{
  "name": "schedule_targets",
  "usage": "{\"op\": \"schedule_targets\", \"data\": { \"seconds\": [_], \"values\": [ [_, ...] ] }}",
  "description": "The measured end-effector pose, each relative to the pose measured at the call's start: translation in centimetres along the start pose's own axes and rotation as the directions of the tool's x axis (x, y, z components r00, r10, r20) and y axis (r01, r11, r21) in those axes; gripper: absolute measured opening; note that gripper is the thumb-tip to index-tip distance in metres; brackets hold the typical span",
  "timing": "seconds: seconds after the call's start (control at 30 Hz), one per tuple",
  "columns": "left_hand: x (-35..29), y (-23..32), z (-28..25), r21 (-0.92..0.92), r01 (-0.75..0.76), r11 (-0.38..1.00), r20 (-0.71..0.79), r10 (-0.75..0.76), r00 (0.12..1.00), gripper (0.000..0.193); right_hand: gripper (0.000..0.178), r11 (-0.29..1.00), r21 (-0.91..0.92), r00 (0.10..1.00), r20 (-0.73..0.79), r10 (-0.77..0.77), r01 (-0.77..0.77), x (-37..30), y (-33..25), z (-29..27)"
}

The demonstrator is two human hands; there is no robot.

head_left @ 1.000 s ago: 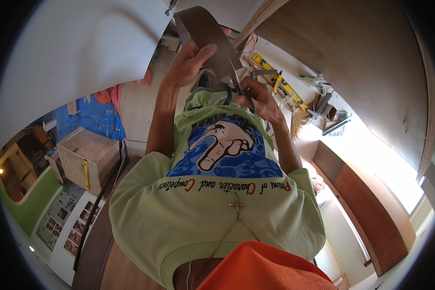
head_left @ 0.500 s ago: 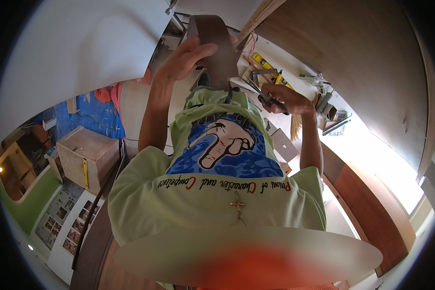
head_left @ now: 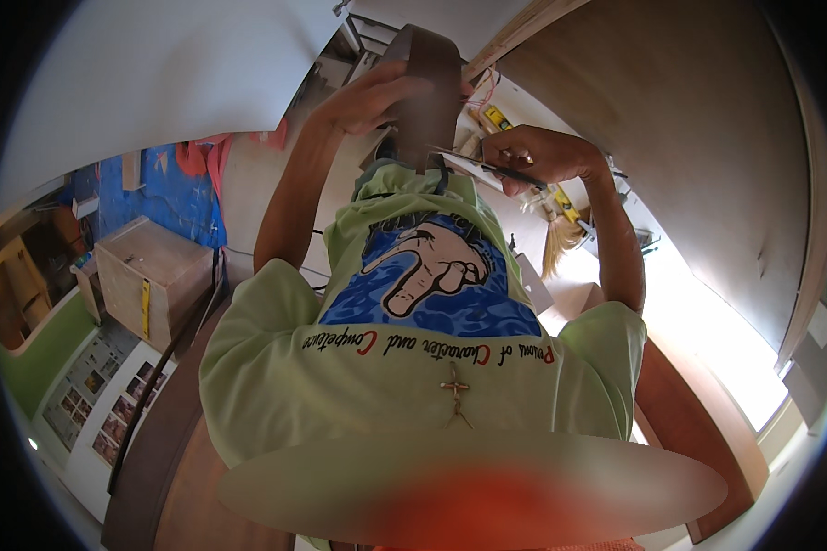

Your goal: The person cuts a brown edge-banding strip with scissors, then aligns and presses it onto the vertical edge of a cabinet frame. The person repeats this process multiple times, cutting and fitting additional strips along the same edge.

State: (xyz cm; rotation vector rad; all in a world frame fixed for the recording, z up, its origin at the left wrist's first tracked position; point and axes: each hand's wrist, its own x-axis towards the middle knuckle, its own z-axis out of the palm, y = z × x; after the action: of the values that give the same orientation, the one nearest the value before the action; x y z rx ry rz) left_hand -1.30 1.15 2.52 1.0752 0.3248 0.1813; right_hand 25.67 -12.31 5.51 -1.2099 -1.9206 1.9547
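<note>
My left hand is closed round a looped, dark brown flat strip, its thumb side against the strip's face. The strip's lower end hangs just in front of my body. From the right, my right hand is closed on a slim pair of scissors with dark handles. Their blades point left and meet or overlap the strip near its lower end; whether they bite into it I cannot tell. Part of the scissors' handles is hidden by my fingers.
A large white panel fills the upper left, and a wide brown board the upper right. Beyond my right hand are a yellow level and a straw broom. A wooden box stands at the left.
My right hand has risen and turned, bringing the scissors' blades across to the strip's lower end. My left hand and the strip have shifted slightly to the right.
</note>
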Motion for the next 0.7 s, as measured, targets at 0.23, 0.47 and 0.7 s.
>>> {"op": "schedule_targets", "data": {
  "seconds": [0.23,0.47,0.7],
  "values": [
    [-0.2,-1.0,-0.7,-0.026,0.014,1.0,-0.038,-0.015,0.999,0.05,0.058,0.996,-0.077,0.999,0.014,-0.043,0.044,0.7,-0.5,-0.9],
    [-0.4,-0.2,0.0,-0.041,0.004,0.999,-0.022,-0.005,1.0,0.049,0.058,0.995,-0.094,0.999,0.038,-0.011,0.014,1.0,-0.7,-1.2],
    [-0.1,0.2,0.2,-0.022,0.019,1.0,0.001,-0.019,1.0,0.049,0.055,0.997,-0.075,0.999,0.038,0.01,-0.007,0.9,-1.1,-1.2]
  ]
}}
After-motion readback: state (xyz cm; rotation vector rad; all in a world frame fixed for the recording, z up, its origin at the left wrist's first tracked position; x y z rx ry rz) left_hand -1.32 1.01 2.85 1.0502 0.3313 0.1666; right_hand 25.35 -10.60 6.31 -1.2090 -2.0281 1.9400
